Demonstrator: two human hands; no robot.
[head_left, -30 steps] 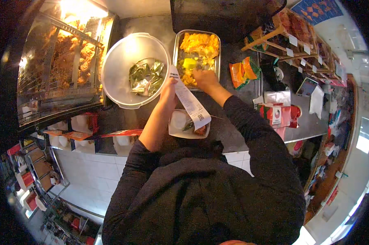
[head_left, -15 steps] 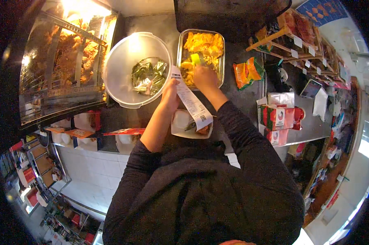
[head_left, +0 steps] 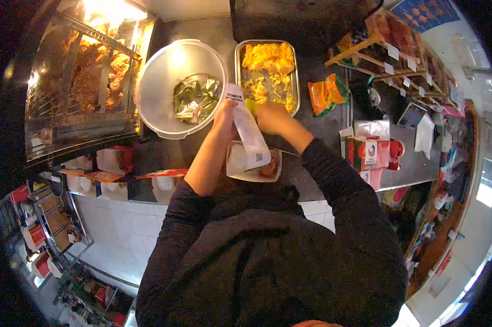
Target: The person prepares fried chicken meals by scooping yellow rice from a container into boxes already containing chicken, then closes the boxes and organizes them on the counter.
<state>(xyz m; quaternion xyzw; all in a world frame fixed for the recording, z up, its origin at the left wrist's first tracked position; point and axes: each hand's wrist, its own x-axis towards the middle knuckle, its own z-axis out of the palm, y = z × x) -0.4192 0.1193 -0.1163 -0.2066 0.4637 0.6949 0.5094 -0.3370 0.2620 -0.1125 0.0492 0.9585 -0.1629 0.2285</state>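
1. Receipt (head_left: 251, 139) still gripped by left hand (head_left: 224, 114), hung over white box (head_left: 254, 178).
2. Yellow-green tool (head_left: 250, 104) just drawn to metal tray (head_left: 296, 82)'s near edge, seemingly held by right hand (head_left: 273, 118) (tip's hidden tbh).
3. Yellow food (head_left: 267, 57) apparently left untouched now.

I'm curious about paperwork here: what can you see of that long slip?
The slip is a long, narrow white strip, paper by its look, with dark print and a square code near the lower end. The left hand holds it near the top; it slants down rightward, partly hiding the white container.
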